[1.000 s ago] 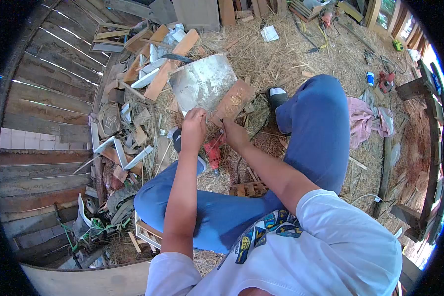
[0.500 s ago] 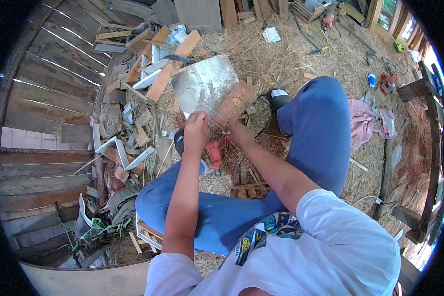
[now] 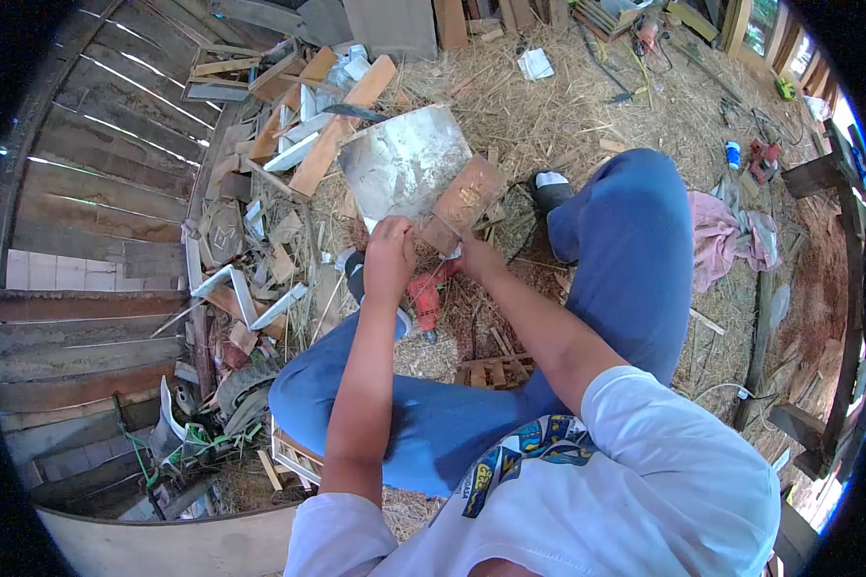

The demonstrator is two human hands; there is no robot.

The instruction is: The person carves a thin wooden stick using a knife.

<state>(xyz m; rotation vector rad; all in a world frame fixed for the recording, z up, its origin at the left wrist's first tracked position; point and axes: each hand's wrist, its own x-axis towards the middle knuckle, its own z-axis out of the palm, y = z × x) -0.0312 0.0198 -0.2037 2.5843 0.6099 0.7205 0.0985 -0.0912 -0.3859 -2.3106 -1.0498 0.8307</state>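
My left hand [image 3: 391, 252] is closed at the lower edge of a pale, stained square board [image 3: 404, 159]; what its fingers hold is too small to name. My right hand [image 3: 476, 262] is closed just below a reddish-brown wooden block [image 3: 464, 204], with a small white thing at its fingertips that I cannot make out. The block lies tilted against the board's right corner, with light shavings on it. Under and between my hands, a red power tool [image 3: 424, 300] rests on the ground, its tip pointing toward me.
Scrap wood [image 3: 346, 125] and white frame pieces [image 3: 245, 298] are heaped at the left. Straw covers the ground. A pink cloth [image 3: 712, 240], a blue can [image 3: 732, 154] and another red tool [image 3: 764, 162] lie at the right. My bent legs flank the work.
My hands have moved slightly farther apart. A small white thing now shows at my right fingertips. The whole view has shifted a little to the right.
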